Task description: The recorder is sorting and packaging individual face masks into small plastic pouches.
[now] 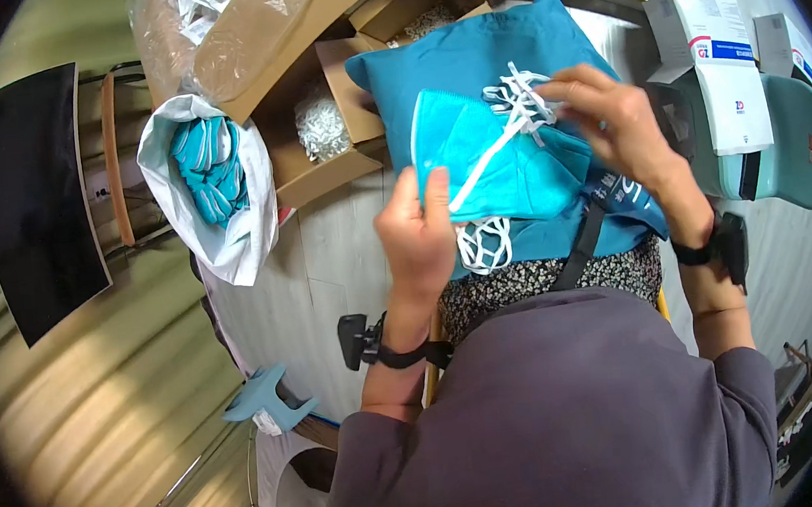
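My left hand [417,233] grips the lower left corner of a flat, folded teal face mask [496,171], thumb on top. A white strap runs diagonally across the mask from near my thumb to a tangled bunch of white elastic straps [521,104]. At the mask's upper right, my right hand [615,114] has its fingers curled at this bunch, pinching the straps; its fingertips are slightly blurred. Beneath the mask a teal cushion [503,44] lies on my lap. More looped white straps [485,246] show below the mask's lower edge.
To the left stands a white bag [260,214] holding several teal masks [209,170]. Beside it, an open cardboard box [306,180] contains white straps [322,130]. White cartons [734,105] rest on a pale green chair [793,158] at right. A small blue stool [272,400] is lower left.
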`<action>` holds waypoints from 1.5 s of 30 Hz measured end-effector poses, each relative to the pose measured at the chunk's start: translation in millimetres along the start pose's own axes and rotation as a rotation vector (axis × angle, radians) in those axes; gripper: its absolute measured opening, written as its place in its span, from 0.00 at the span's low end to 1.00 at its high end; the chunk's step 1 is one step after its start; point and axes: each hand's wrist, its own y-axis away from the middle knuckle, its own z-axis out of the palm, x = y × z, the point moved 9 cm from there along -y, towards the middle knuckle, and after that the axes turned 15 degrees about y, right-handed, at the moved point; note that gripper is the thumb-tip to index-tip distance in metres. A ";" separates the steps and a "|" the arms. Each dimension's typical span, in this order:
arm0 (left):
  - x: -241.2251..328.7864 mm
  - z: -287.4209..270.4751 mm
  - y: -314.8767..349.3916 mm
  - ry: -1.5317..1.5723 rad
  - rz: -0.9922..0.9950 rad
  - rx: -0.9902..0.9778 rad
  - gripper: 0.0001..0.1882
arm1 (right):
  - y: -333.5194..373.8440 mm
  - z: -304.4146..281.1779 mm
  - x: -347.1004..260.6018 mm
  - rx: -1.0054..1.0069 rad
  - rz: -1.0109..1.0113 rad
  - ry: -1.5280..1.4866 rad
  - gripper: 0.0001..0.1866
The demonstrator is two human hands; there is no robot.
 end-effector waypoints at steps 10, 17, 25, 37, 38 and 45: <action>2.5 30.1 0.0 0.396 -0.020 0.013 0.08 | 10.3 50.5 -61.0 -0.108 -0.117 -0.274 0.10; 21.6 -40.2 13.7 0.340 0.039 0.109 0.11 | 11.3 15.2 48.3 0.057 0.109 -0.012 0.08; 14.3 -30.8 0.3 0.233 -0.011 -0.062 0.09 | 18.0 28.4 33.7 -0.152 0.351 0.242 0.14; -48.4 43.2 -10.9 0.333 -0.174 -0.356 0.07 | 35.5 59.5 28.4 -0.241 0.360 -0.340 0.07; -52.1 46.4 -10.3 0.370 -0.222 -0.353 0.07 | 32.5 58.5 25.5 -0.225 0.339 -0.340 0.07; -68.3 60.4 -5.5 0.317 -0.321 -0.312 0.09 | 25.3 60.9 11.3 -0.177 0.335 -0.358 0.08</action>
